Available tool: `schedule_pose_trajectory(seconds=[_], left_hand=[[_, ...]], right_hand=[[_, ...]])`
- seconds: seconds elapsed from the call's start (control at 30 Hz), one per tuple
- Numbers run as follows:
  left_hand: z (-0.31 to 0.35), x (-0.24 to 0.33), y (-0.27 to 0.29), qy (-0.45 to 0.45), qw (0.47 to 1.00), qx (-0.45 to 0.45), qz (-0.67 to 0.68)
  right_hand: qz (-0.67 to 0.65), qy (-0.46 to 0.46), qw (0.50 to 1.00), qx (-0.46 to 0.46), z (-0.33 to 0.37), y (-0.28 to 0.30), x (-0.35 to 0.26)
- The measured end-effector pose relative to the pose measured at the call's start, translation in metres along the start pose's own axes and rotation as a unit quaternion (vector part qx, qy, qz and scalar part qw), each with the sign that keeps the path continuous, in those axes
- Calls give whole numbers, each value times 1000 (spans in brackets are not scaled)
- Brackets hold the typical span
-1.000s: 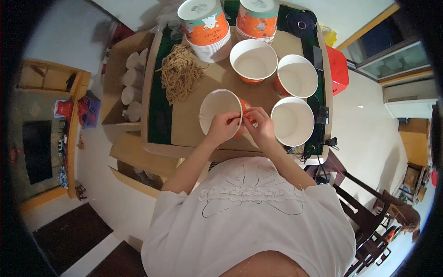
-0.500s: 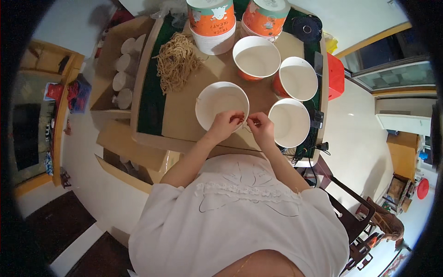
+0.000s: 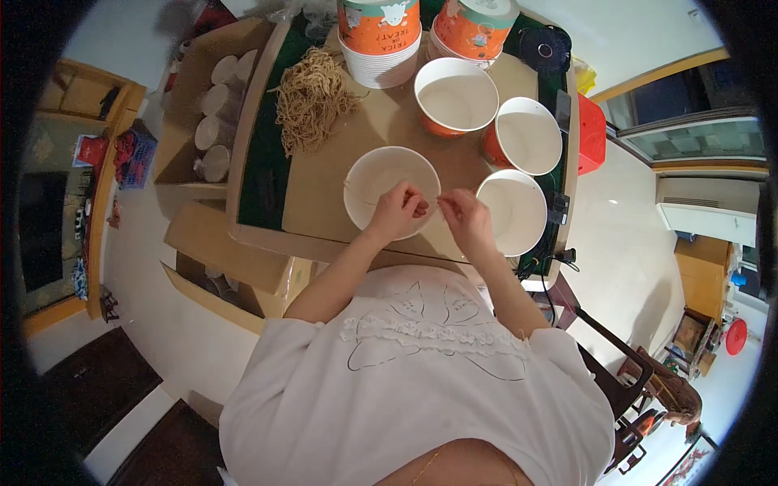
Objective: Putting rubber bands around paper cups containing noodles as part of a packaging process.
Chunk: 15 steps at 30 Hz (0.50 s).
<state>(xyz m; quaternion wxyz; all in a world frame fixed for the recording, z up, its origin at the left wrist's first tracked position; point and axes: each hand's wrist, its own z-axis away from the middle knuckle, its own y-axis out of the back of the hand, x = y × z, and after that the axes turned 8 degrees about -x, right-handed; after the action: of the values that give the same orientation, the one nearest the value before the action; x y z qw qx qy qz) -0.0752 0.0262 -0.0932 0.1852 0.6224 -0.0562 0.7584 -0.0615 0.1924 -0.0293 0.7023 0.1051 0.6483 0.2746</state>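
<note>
A white-lined paper bucket (image 3: 369, 180) stands at the table's near side, its mouth toward me. A thin tan strand of twine (image 3: 362, 200) runs from its left rim across the inside toward my left hand (image 3: 395, 212). That hand hangs over the bucket's right part, fingers curled in a pinch on the twine. Just outside the right rim, my right hand (image 3: 468, 220) has thumb and fingers pinched together; the twine end there is too fine to make out clearly. A heap of loose tan twine (image 3: 312, 101) lies beyond the bucket, to the left.
Three more open paper buckets (image 3: 456, 95) (image 3: 528, 136) (image 3: 512, 213) stand to the right. Two upside-down stacks of orange buckets (image 3: 379, 40) (image 3: 474, 31) are at the back. A black round object (image 3: 544, 50) sits back right. Cardboard boxes (image 3: 180, 138) (image 3: 231, 243) flank the table's left.
My right hand has moved slightly right and turned its back more upward. My left hand has shifted a little, still over the bucket. The whole view has shifted slightly.
</note>
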Motion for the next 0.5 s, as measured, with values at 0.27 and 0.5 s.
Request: schedule_pose_trajectory(seconds=[0.27, 0.5], left_hand=[[-1, -5, 2, 23, 995, 2, 95], [4, 0, 7, 45, 996, 20, 79]], right_hand=[[153, 109, 968, -164, -51, 15, 1], [143, 59, 964, -214, -56, 5, 11]])
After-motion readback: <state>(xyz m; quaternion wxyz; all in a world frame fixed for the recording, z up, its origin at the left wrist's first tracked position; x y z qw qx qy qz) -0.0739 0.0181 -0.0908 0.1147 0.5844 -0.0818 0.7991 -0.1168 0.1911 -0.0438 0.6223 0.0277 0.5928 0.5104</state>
